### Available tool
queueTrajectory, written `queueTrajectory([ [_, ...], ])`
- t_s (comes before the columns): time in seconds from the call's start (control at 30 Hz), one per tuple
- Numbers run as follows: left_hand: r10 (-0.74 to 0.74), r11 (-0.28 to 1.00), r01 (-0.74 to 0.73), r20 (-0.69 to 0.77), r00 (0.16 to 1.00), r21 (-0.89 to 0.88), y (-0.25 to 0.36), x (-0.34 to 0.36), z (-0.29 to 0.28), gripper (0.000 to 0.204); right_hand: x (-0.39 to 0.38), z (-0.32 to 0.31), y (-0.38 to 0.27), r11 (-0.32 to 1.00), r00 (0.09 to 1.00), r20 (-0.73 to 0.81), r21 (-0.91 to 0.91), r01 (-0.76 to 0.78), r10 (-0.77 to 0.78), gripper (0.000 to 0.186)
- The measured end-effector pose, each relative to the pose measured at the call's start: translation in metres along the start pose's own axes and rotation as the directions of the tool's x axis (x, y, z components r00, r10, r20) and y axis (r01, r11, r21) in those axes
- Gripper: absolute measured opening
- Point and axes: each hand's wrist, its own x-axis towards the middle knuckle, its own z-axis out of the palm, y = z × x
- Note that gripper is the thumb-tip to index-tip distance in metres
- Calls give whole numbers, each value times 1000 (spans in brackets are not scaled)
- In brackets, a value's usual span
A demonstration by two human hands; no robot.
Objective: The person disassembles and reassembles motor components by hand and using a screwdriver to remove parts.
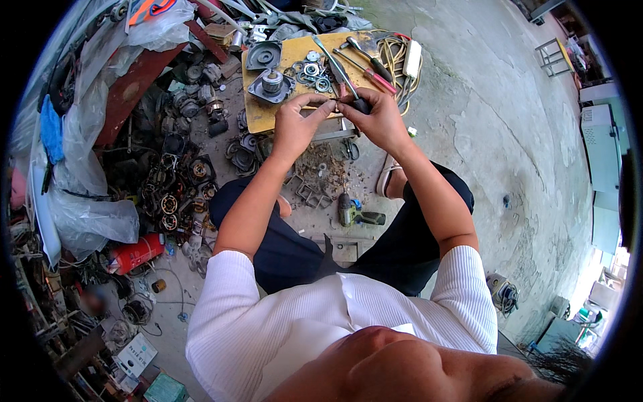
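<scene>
Over the near edge of a yellow wooden work table (266, 119), my two hands meet at the fingertips. My left hand (301, 124) is closed in a pinch on something too small to make out. Also closed, my right hand (380, 122) has the black handle of a long-shafted screwdriver (362, 106) in its grip, while its fingertips touch the same small thing. The shaft points away across the table. Left of it lie metal rings and bearings (312, 70), a motor housing with its rotor upright (271, 83) and a square metal cover (264, 55).
A pink-handled tool (381, 81) and a black-handled tool (380, 68) lie at the table's right, beside a white power strip (412, 59) with yellow cable. A cordless drill (355, 211) is on the floor between my legs. Dismantled motor parts (171, 201) heap up at left.
</scene>
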Motion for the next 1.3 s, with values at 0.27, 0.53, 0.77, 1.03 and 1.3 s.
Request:
queueTrajectory([
  [0.27, -8, 979, 20, 57, 998, -204, -13, 4, 4, 28, 0, -5, 0, 999, 1000, -24, -44, 14, -15, 20],
  [0.53, -16, 984, 33, 96, 995, -173, 6, -2, 0, 34, -1, -9, -7, 998, 999, -45, -57, 17, -19, 18],
  [0.77, 114, 986, -117, 31, 993, 120, 17, -5, 3, 38, 1, -9, 0, 999, 999, -29, -16, 44, -44, 19],
  [1.03, 111, 993, -109, -59, 992, 33, 3, -2, 7, 23, -2, -10, -3, 998, 1000, 19, -67, -8, 10, 23],
  [1.3, 105, 990, -104, 2, 994, -91, -5, 0, 3, 29, 2, -16, -3, 993, 995, 67, 82, -80, 74, 23],
])
